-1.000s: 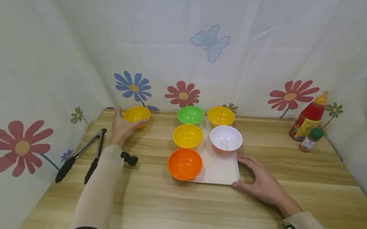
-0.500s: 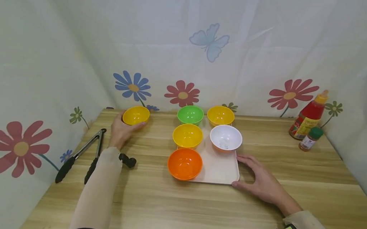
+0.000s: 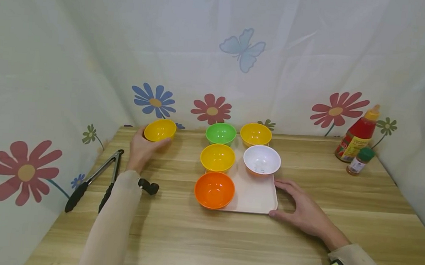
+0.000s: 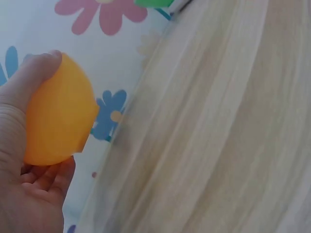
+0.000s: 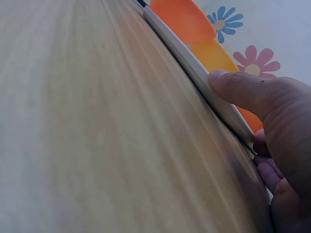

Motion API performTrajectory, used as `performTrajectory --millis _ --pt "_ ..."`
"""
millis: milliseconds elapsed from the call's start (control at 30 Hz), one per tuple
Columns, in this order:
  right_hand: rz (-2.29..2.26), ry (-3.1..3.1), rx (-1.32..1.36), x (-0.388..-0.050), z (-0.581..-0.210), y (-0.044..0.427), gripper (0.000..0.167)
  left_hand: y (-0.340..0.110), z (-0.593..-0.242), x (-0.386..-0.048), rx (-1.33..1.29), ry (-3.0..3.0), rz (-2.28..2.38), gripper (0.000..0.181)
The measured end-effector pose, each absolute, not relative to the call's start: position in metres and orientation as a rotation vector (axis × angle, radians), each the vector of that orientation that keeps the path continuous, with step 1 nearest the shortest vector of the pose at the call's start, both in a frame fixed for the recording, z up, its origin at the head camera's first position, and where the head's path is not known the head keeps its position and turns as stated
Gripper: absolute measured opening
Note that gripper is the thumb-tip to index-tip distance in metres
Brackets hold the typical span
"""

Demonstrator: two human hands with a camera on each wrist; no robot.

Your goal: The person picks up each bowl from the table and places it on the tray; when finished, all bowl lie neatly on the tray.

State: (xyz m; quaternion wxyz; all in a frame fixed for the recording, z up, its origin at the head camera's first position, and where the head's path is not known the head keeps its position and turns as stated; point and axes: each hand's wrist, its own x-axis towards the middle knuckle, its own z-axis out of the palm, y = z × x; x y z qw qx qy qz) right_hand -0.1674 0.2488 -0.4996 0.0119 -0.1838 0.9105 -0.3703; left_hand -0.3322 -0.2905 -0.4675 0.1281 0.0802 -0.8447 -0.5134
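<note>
My left hand [image 3: 143, 150] grips a yellow bowl [image 3: 160, 130] at the table's back left. In the left wrist view the thumb lies along the bowl's side [image 4: 60, 116] and curled fingers sit under it; the bowl looks raised off the table. My right hand [image 3: 305, 212] rests against the right edge of a white tray [image 3: 254, 196], its thumb at the near corner and its fingers farther back. On the tray stand a green bowl [image 3: 221, 133], two yellow bowls, one in the left column [image 3: 217, 158], an orange bowl [image 3: 214, 191] and a white-lined bowl [image 3: 262, 159] with small clear bits inside.
Black-handled tongs [image 3: 94, 177] lie left of my left forearm. A red sauce bottle [image 3: 356, 137] and a small green-capped jar [image 3: 361, 161] stand at the back right. A flowered curtain [image 3: 188, 55] hangs behind the wooden table [image 3: 203, 248].
My left hand has taken a firmer hold of the yellow bowl and raised it slightly, after a small shift left. The right hand and the tray have stayed put.
</note>
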Motion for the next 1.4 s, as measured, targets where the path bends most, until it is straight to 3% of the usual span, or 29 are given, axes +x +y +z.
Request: performTrajectory --millis 400,567,900,1400 --pt "-1.150 2.840 -0.574 -0.168 -0.499 0.249 0.100 -0.246 -0.415 -0.320 -0.027 -2.368 -1.581 0.110" --pt "-1.139 2.838 -0.556 -0.167 -0.497 0.248 0.100 -0.218 -0.386 -0.304 -0.174 -2.340 -1.596 0.098" --pt "-1.132 2.849 -0.567 -0.166 -0.498 0.248 0.100 -0.171 -0.338 -0.264 -0.424 -2.339 -1.637 0.098" --pt "-1.120 2.858 -0.582 -0.165 -0.495 0.248 0.098 -0.112 -0.337 -0.208 -0.649 -2.413 -1.664 0.100"
